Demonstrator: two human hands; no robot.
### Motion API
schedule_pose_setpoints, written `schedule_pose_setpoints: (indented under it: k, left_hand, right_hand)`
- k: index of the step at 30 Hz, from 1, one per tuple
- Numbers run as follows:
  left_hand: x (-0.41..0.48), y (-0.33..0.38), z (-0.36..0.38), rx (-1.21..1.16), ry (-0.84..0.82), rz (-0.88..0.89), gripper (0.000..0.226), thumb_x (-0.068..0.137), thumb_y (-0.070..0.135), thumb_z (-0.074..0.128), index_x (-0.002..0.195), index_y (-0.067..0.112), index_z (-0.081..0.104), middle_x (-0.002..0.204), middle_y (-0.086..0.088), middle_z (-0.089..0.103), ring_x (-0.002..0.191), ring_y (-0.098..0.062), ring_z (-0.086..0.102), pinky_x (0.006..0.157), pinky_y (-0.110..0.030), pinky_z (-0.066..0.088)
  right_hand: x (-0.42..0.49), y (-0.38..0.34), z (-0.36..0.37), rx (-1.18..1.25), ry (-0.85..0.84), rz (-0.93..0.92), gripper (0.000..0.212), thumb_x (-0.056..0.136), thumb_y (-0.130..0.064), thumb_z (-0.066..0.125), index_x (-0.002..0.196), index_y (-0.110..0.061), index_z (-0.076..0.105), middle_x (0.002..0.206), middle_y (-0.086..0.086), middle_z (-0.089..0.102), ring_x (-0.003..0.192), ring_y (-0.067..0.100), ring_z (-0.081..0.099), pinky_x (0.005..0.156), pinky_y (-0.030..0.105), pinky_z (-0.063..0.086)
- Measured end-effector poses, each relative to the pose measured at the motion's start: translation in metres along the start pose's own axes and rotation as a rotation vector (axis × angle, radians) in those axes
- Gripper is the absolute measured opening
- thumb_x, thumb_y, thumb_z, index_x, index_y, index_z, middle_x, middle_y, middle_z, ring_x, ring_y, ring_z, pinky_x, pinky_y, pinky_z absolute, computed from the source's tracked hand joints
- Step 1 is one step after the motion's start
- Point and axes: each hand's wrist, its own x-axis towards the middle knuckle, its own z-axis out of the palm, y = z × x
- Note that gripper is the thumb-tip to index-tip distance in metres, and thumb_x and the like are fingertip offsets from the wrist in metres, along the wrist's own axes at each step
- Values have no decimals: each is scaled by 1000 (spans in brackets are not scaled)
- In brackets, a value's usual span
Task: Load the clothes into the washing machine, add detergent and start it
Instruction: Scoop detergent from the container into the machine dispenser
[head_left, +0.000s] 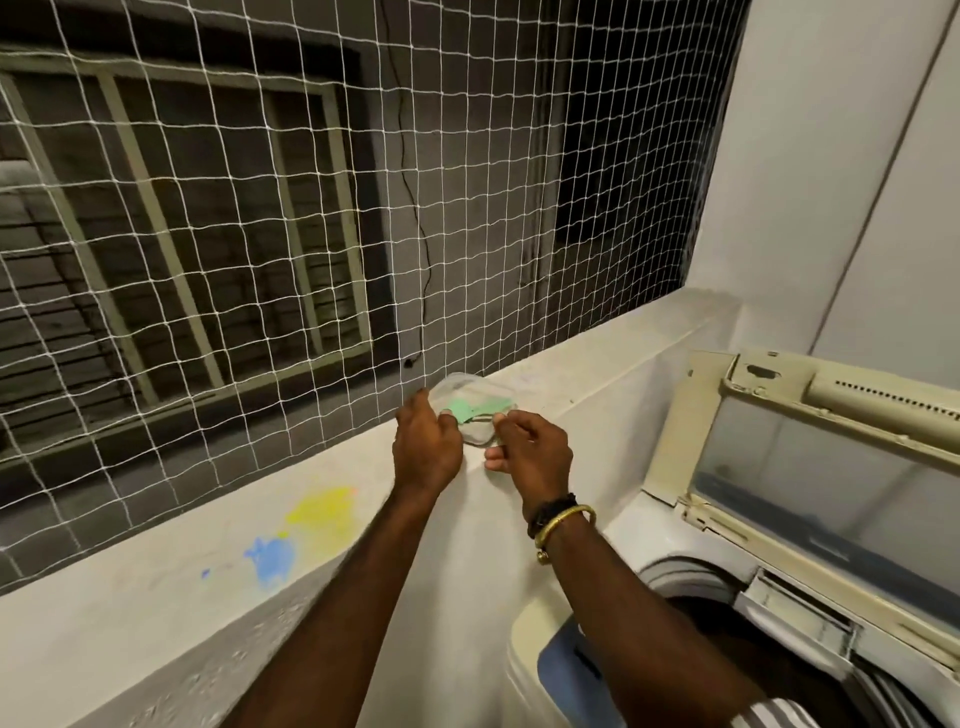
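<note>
The two forearms ran nearest the camera, reaching over the open washing machine (779, 649) toward the ledge (363, 499). There the left hand (427, 447) curled round the near edge of a clear plastic container (475, 400) holding something green, seemingly the detergent. The right hand (530, 452), a bangle (563, 522) on its wrist, had its grip pinched at the container's other side, perhaps on the lid, though that was hard to tell. The machine's lid (810, 452) stood raised beside them; whether clothes lay in the drum was unclear. To do this step well, the left should steady the container flat while the right peels gently, so nothing spills on the ledge.
</note>
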Motion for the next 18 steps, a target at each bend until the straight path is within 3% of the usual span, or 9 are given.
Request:
schedule_pose_setpoints:
  k: [4,10,18]
  left_hand:
    - [1,2,0,-30,23,16,47,103,23,48,147,9,42,148,-15,45,131,-34,48,109,-44,43]
    - [-6,13,9,-150,41,65,41,98,20,58,137,7,55,133,-17,56,121,-34,56,104,-41,44]
    - [-30,40,41,-308,-117,119,41,88,24,72,127,11,65,122,-12,65,108,-29,63,99,-44,51]
  right_hand:
    - [-4,-1,-2,27,61,-36,18,90,-12,72,105,-2,72,73,12,70,57,23,67,59,43,63]
    - [-11,-1,-22,36,214,-117,18,91,-15,71,107,-8,74,92,12,75,58,23,70,57,37,62]
    - [-28,-6,-72,37,452,-185,17,91,-17,71,106,-10,73,93,15,73,54,20,65,54,36,60]
